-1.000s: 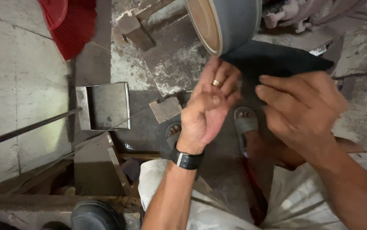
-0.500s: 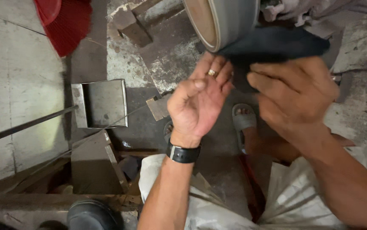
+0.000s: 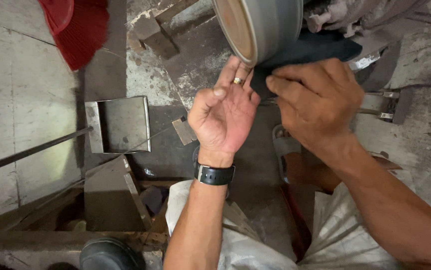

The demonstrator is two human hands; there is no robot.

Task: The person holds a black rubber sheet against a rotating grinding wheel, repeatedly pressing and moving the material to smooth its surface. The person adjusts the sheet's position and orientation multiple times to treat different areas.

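A dark flat piece, like a rubber or leather sheet, is pressed up against the grey rim of a large grinding wheel at the top. My right hand grips this piece from the near side, fingers curled over its edge. My left hand, palm up with a ring and a black wristwatch, supports the piece's left end with its fingertips right under the wheel.
A metal dustpan with a long handle lies on the concrete floor at left. A red broom is at top left. Wood blocks lie near the wheel. My sandalled foot stands below my hands.
Both hands have moved up and closer to the wheel, bringing the dark piece into contact with its rim. The view has shifted slightly.
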